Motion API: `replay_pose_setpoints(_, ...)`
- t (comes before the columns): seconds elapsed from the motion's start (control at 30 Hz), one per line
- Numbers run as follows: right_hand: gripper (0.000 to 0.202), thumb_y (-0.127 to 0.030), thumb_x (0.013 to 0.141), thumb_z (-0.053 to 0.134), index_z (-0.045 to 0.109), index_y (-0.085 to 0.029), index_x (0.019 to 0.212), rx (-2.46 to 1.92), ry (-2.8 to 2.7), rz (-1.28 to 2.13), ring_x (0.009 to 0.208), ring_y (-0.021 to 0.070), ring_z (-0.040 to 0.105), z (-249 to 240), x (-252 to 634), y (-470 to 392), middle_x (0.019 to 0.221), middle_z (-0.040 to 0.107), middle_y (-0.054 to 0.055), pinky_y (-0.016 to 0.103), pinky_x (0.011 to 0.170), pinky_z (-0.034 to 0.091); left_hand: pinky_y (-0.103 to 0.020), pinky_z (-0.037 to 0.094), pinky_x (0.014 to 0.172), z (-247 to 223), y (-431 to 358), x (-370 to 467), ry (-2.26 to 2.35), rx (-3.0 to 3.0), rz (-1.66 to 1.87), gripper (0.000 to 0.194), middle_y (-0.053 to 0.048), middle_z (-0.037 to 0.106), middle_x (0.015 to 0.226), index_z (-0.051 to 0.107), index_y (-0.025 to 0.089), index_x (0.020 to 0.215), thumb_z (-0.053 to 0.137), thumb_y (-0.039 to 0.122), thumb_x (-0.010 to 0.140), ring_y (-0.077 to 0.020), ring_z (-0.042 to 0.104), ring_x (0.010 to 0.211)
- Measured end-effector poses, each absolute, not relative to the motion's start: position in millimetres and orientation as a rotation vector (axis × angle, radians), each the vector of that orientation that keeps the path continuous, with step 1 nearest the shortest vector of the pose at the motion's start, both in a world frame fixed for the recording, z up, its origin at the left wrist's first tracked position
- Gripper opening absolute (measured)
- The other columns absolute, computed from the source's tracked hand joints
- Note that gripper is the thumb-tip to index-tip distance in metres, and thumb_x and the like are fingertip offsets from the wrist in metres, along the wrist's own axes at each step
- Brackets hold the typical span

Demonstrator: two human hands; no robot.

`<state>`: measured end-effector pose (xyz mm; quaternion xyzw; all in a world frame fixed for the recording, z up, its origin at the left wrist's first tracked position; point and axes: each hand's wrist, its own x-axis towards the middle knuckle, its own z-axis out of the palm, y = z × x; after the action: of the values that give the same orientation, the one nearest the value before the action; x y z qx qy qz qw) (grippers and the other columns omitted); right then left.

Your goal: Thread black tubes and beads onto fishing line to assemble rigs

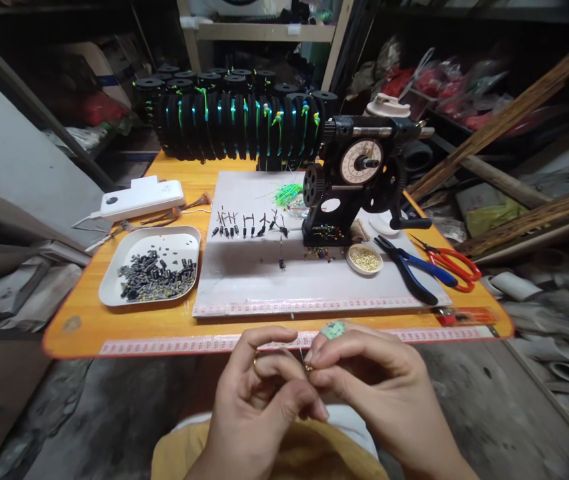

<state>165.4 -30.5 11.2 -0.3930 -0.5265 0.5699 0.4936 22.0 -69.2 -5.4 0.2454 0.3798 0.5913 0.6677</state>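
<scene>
My left hand (267, 393) and my right hand (377, 377) meet just in front of the table's near edge. With thumb and forefinger, my right hand pinches a tiny gold-coloured piece (309, 367), too small to name for certain. A thin dark strand stands up beside it. The fingers of my left hand are curled and closed close to that piece; what lies inside them is hidden. One left finger wears a gold ring (255, 363), and a green patterned wrap (333, 330) covers a right fingertip.
On the wooden table (79, 323) lies a grey board (244, 287) with small black parts (249, 230). Around it are a white tray (109, 283) of dark pieces, a dish (364, 260) of gold bits, pliers (414, 270), scissors (451, 263), and a black cranked winding machine (364, 167) bearing spools (239, 127).
</scene>
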Motion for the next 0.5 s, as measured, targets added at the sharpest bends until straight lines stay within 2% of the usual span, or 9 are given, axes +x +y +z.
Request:
replay_pose_setpoints(0.13, 0.007, -0.02, 0.078, 0.084, 0.081, -0.027, 0.077, -0.929, -1.253, 1.449, 0.05, 0.0139, 0.07, 14, 165, -31, 0.07, 0.076, 0.002, 0.022, 0.053, 0.062, -0.021, 0.056, 0.062, -8, -69, 21, 0.868, 0.567, 1.351, 0.037, 0.006, 0.071, 0.062, 0.064, 0.023, 0.104, 0.087, 0.033, 0.077, -0.0104, 0.069, 0.056)
replay_pose_setpoints(0.5, 0.007, -0.02, 0.08, 0.082, 0.08, -0.026, 0.078, -0.96, -1.339, 1.419, 0.061, 0.0153, 0.071, 14, 166, -31, 0.071, 0.075, 0.002, 0.022, 0.056, 0.061, -0.022, 0.057, 0.069, -20, -75, 30, 0.93, 0.824, 1.577, 0.028, 0.005, 0.073, 0.065, 0.066, 0.026, 0.109, 0.08, 0.03, 0.086, -0.0111, 0.069, 0.062)
